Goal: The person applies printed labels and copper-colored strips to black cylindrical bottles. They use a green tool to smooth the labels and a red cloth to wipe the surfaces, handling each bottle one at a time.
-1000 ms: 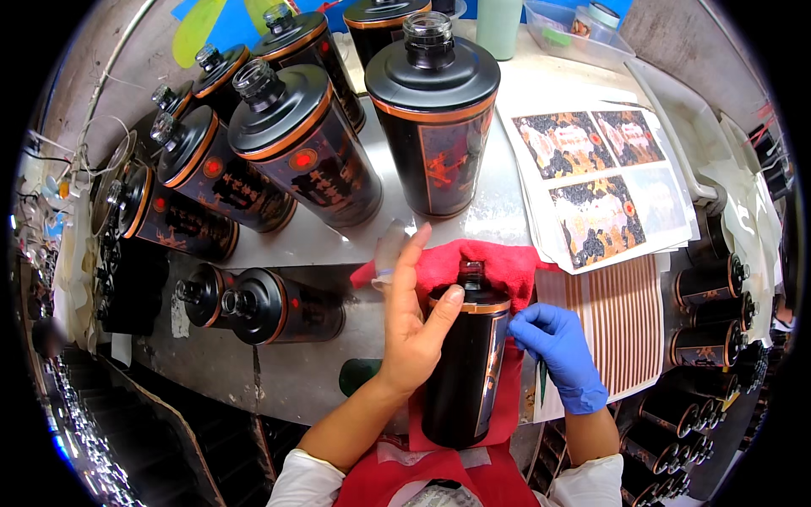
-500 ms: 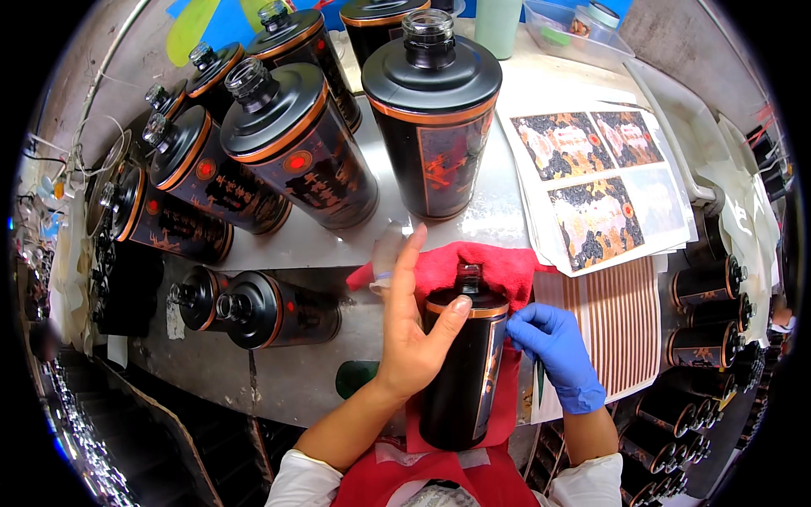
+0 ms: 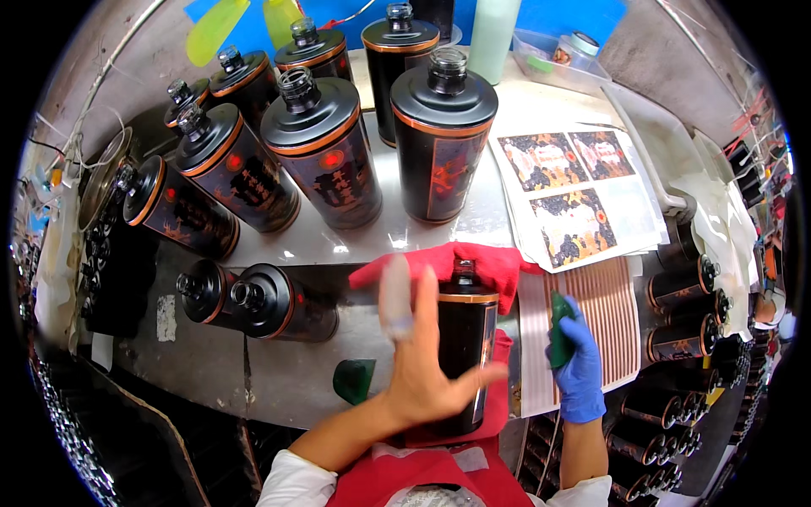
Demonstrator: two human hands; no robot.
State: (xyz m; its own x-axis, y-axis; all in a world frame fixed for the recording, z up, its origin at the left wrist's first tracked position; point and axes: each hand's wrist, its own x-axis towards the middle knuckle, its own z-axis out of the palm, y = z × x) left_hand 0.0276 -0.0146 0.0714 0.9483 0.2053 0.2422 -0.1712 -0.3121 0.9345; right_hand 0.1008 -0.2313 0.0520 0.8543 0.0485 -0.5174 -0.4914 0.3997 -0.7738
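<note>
A black bottle (image 3: 460, 338) with an orange band and a glass neck leans back against a red cloth (image 3: 486, 262) in front of me. My left hand (image 3: 427, 363) is open over the bottle's side, fingers spread and a whitish sleeve on one finger. Motion blurs those fingertips, so I cannot tell whether they touch the glass. Right of the bottle, my right hand (image 3: 579, 367), in a blue glove, grips a flat dark green scraper (image 3: 561, 329). A similar green piece (image 3: 353, 380) lies on the metal table left of the bottle.
Finished-looking black bottles (image 3: 325, 169) stand in a group on the raised metal shelf, and two (image 3: 274, 304) lie lower left. Printed decal sheets (image 3: 583, 203) and a striped sheet (image 3: 591, 329) lie at the right. Further bottles (image 3: 684, 338) sit in racks along the right side.
My left hand has opened its thumb outward across the bottle. My right hand has moved away from the bottle's edge to the right, with the green scraper now raised into plain sight.
</note>
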